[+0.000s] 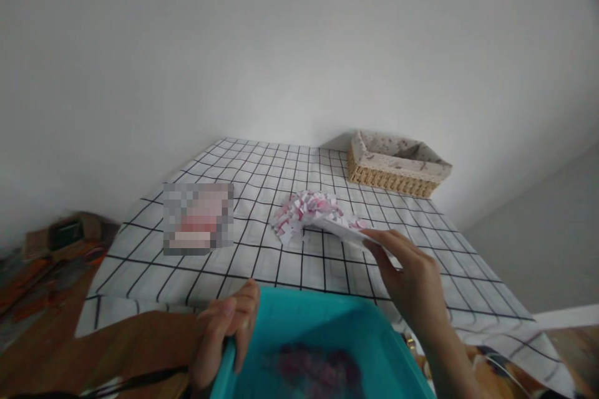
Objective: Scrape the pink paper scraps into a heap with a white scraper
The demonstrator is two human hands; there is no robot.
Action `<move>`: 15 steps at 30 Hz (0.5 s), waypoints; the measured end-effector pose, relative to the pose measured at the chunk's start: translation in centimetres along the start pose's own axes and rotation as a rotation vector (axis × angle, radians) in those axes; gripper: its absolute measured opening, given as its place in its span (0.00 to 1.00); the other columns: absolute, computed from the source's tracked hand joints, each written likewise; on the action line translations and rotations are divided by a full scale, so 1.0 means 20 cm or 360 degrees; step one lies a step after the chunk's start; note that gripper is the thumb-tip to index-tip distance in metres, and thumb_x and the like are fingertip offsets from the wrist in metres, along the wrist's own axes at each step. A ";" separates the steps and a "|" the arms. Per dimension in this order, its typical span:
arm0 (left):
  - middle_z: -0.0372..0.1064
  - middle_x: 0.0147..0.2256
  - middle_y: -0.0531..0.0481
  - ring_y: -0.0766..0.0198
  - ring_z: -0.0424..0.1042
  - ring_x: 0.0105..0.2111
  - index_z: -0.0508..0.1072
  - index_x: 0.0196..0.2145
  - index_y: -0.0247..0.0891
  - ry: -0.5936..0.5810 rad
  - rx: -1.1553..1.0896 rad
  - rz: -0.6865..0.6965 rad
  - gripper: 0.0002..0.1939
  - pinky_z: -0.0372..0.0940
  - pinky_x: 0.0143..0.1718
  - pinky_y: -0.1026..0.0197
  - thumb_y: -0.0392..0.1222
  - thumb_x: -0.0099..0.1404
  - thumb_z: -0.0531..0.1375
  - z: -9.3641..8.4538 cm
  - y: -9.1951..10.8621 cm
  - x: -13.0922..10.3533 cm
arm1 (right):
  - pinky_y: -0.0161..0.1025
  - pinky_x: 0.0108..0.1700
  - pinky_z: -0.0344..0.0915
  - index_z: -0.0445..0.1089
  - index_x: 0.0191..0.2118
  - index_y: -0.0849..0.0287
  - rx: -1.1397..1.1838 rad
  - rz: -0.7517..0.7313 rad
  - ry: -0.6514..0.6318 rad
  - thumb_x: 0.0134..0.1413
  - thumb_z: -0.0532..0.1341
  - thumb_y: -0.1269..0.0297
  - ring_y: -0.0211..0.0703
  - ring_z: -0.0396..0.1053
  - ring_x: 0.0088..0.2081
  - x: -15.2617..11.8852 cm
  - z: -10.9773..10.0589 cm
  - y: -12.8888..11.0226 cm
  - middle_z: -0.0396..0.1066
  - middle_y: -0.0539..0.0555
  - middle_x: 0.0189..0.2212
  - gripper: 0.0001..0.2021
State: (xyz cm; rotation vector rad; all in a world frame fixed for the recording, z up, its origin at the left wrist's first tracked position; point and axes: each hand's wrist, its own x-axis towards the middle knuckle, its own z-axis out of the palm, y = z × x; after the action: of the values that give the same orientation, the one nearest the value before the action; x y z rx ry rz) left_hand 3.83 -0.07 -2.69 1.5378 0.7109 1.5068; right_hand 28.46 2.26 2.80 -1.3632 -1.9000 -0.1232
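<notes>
A teal plastic bin (322, 305) is at the table's near edge, with blurred pink and white scraps (318, 368) inside it. My left hand (229, 324) is closed round its left rim. My right hand (412, 268) pinches a flat white card (344, 232) by its near end. The card's far end touches the near side of a heap of small white and pink paper scraps (304, 209) on the checked tablecloth. A few scraps lie close to my right fingertips.
A wicker basket (397, 165) with a patterned cloth lining stands at the back right, by the wall. A pixelated pinkish object (199, 218) lies on the left of the checked tablecloth (262, 262). Blurred items, including a box (65, 234), are low at far left.
</notes>
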 end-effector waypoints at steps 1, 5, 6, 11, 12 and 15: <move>0.52 0.08 0.55 0.68 0.54 0.12 0.51 0.07 0.36 0.0008 -0.0013 0.0023 0.32 0.56 0.28 0.57 0.41 0.70 0.39 0.00 0.00 0.00 | 0.39 0.34 0.69 0.71 0.39 0.57 -0.0024 0.0010 0.0031 0.57 0.54 0.69 0.44 0.73 0.34 0.01 0.00 0.00 0.75 0.55 0.33 0.09; 0.54 0.09 0.55 0.68 0.56 0.14 0.52 0.08 0.36 -0.0096 0.0020 -0.0032 0.31 0.58 0.31 0.57 0.40 0.70 0.39 -0.02 0.00 0.00 | 0.39 0.33 0.69 0.72 0.39 0.57 -0.0070 0.0014 0.0011 0.57 0.54 0.69 0.44 0.73 0.34 0.03 0.03 0.00 0.75 0.55 0.32 0.09; 0.54 0.09 0.55 0.68 0.57 0.14 0.52 0.09 0.36 -0.0123 0.0015 -0.0025 0.31 0.58 0.31 0.58 0.40 0.70 0.39 -0.02 0.01 0.00 | 0.39 0.33 0.69 0.72 0.39 0.58 -0.0060 -0.0003 -0.0017 0.58 0.54 0.70 0.44 0.72 0.34 0.03 0.03 0.00 0.75 0.55 0.32 0.09; 0.53 0.10 0.55 0.68 0.56 0.15 0.52 0.09 0.35 -0.0100 0.0000 0.0004 0.31 0.56 0.29 0.59 0.39 0.70 0.38 -0.01 0.02 -0.01 | 0.38 0.35 0.69 0.71 0.39 0.58 0.0051 -0.0031 -0.0126 0.58 0.54 0.71 0.43 0.72 0.36 0.00 0.03 0.01 0.74 0.55 0.33 0.09; 0.53 0.10 0.55 0.68 0.56 0.15 0.52 0.09 0.35 -0.0095 0.0018 -0.0017 0.31 0.56 0.29 0.58 0.39 0.70 0.37 -0.01 0.01 -0.01 | 0.38 0.35 0.68 0.71 0.39 0.58 0.0066 -0.0010 -0.0133 0.58 0.54 0.71 0.43 0.72 0.36 0.00 0.02 0.01 0.74 0.55 0.33 0.09; 0.52 0.09 0.55 0.68 0.55 0.14 0.52 0.09 0.36 -0.0077 0.0009 0.0019 0.31 0.56 0.29 0.59 0.37 0.70 0.37 -0.01 -0.01 -0.01 | 0.38 0.35 0.68 0.71 0.38 0.57 0.0106 0.0045 -0.0125 0.57 0.55 0.70 0.43 0.72 0.36 -0.01 -0.04 -0.01 0.74 0.54 0.34 0.08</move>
State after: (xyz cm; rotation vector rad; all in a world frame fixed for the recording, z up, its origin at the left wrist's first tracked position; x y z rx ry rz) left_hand 3.72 -0.19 -2.95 1.5797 0.6798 1.4727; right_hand 28.75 1.69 3.26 -1.3674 -1.9313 0.0078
